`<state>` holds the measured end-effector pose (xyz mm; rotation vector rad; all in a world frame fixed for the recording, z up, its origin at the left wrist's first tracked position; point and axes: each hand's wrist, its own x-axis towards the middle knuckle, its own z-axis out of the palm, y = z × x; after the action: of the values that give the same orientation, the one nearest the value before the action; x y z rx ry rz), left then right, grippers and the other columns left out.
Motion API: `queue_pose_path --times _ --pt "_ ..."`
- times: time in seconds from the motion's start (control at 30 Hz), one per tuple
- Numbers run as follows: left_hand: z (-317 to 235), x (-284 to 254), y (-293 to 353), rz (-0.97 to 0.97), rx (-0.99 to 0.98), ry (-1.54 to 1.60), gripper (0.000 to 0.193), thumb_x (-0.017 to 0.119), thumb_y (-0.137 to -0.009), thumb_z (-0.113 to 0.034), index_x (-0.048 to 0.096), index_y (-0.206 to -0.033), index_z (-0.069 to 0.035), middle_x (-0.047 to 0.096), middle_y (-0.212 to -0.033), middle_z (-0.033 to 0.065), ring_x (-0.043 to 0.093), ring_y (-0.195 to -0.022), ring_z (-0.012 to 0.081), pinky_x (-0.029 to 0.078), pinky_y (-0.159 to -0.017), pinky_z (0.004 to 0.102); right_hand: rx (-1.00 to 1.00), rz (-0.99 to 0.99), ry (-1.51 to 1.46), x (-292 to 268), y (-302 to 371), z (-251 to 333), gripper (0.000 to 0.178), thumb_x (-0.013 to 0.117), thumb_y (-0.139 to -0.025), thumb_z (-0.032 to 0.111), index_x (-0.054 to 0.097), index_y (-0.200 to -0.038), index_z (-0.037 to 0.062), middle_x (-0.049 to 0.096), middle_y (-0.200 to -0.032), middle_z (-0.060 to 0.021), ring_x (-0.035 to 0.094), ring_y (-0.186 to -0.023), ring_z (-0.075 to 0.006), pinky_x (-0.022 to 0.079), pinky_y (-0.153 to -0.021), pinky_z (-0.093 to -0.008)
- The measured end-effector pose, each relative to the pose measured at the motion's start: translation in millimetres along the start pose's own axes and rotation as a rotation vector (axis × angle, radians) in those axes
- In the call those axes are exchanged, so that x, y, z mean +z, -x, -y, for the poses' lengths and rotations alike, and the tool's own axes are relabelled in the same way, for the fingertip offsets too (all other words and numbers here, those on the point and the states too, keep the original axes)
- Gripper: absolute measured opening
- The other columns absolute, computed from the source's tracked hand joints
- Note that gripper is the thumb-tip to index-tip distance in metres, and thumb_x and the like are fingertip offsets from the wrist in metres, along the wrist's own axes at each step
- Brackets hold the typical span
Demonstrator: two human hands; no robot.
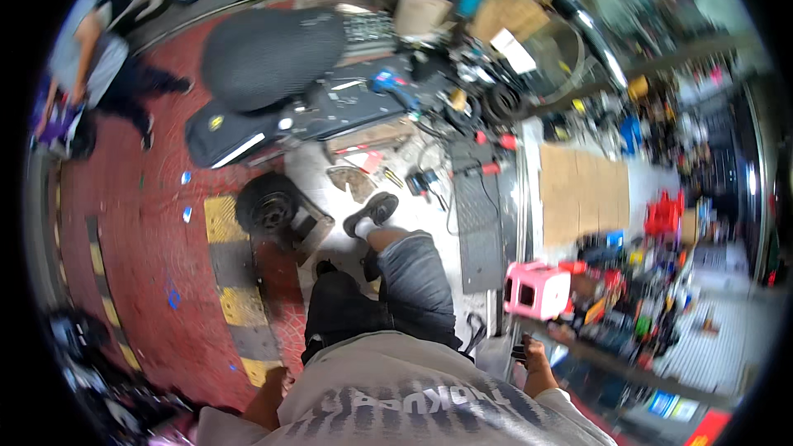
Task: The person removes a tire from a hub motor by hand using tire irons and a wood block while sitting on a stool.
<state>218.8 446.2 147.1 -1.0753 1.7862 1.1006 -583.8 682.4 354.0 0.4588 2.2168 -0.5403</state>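
My right hand is out to my right, near a pink box-like case. Its fingers are closed around a small dark object too blurred to name. Low at my left side hangs my left hand, partly covered by my shirt, its fingers not clear. Ahead of my legs is a scooter with a black seat and dark bodywork. A blue tool lies on that bodywork. A small black wheel rests on the ground left of my feet.
Hand tools and a cable lie on the pale floor before my shoe. A dark ramp-like plate and a cardboard sheet are to the right, beside cluttered shelves. A yellow-black kerb borders red paving. Another person walks at far left.
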Motion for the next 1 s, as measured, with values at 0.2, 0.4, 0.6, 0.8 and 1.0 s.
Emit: queue_pose_path --times 0.2,0.4,0.6,0.8,1.0 --pt "-56 -104 -34 0.043 -0.591 1.419 0.029 0.062 -0.097 -0.032 0.071 -0.11 -0.009 0.073 -0.097 0.0107 0.073 -0.08 0.0306 0.058 -0.07 0.0479 -0.752 -0.216 0.831 -86 -9 -271 0.041 0.085 -0.084 0.024 0.073 -0.119 0.0064 0.074 -0.094 -0.011 0.073 -0.079 -0.0269 0.062 -0.076 -0.0449" --pt "-217 -424 -103 -0.52 -0.235 1.257 0.035 0.051 -0.106 -0.036 0.066 -0.12 -0.008 0.073 -0.109 0.0138 0.067 -0.086 0.0283 0.055 -0.07 0.0463 0.05 0.247 -0.371 23 2 -238 0.027 0.073 -0.094 0.034 0.067 -0.105 0.0112 0.065 -0.078 -0.0104 0.062 -0.061 -0.0253 0.046 -0.054 -0.0406" --pt "-474 -513 -155 -0.485 -0.021 0.987 0.037 0.062 -0.099 -0.036 0.073 -0.122 -0.009 0.078 -0.106 0.0092 0.069 -0.082 0.0202 0.056 -0.065 0.0378 0.719 0.244 -0.641 -6 -120 -173 0.046 0.06 -0.105 0.05 0.062 -0.126 0.0095 0.072 -0.081 -0.0149 0.067 -0.055 -0.0302 0.044 -0.047 -0.0432" --pt "-650 -462 -227 -0.106 -0.18 0.766 0.048 0.063 -0.098 -0.035 0.067 -0.132 -0.001 0.076 -0.114 0.0204 0.078 -0.09 0.0355 0.062 -0.065 0.0483 0.291 0.067 -0.705 -203 -237 7 0.048 0.064 -0.104 0.051 0.066 -0.119 0.0061 0.077 -0.098 -0.014 0.074 -0.074 -0.0238 0.05 -0.059 -0.0383" --pt "-848 -469 -253 -0.037 -0.307 0.716 0.035 0.064 -0.1 -0.027 0.065 -0.128 -0.006 0.077 -0.111 0.0181 0.077 -0.072 0.0315 0.06 -0.053 0.0452 0.008 -0.129 -0.959 -386 -337 105 0.033 0.064 -0.107 0.043 0.064 -0.107 0.0096 0.068 -0.081 -0.0058 0.068 -0.068 -0.0199 0.053 -0.061 -0.034"
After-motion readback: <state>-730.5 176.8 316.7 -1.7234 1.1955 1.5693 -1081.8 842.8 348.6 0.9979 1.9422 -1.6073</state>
